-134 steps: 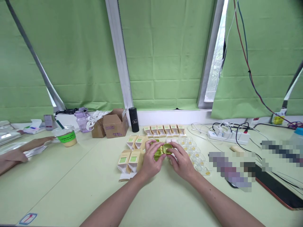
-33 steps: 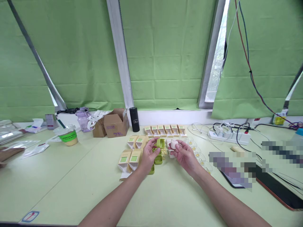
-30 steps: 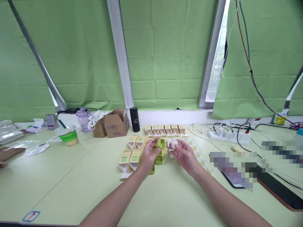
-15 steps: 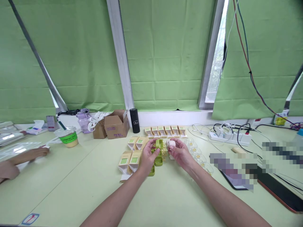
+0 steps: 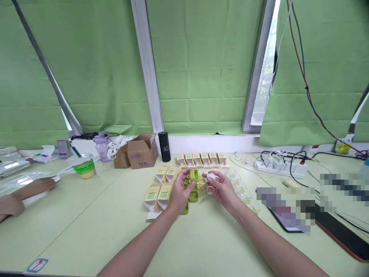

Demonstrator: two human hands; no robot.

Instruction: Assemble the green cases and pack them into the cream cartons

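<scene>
My left hand [image 5: 183,189] is closed on a small olive-green case [image 5: 194,176], holding it upright just above the table. Close by on the right, my right hand [image 5: 220,187] grips a small white rounded piece [image 5: 211,176]; its exact kind is not clear. The two held things are apart. More green cases [image 5: 193,197] sit on the table below my left hand, with small yellow pieces [image 5: 200,183] in rows beside them. To the right of my right hand stand several clear plastic covers [image 5: 241,191] with yellowish bits inside. Open cartons with green labels [image 5: 164,193] lie left of my left hand.
A row of small cartons [image 5: 201,160] stands behind the hands. Farther left are a brown box [image 5: 142,152], a black bottle [image 5: 164,147] and a drink cup [image 5: 84,166]. Another person's hand [image 5: 39,186] rests at far left. A power strip [image 5: 281,168] and a phone [image 5: 285,219] lie right.
My right hand has turned slightly and its fingers have shifted on the white piece. My left hand keeps the green case in nearly the same place. The other person's hand has moved slightly left.
</scene>
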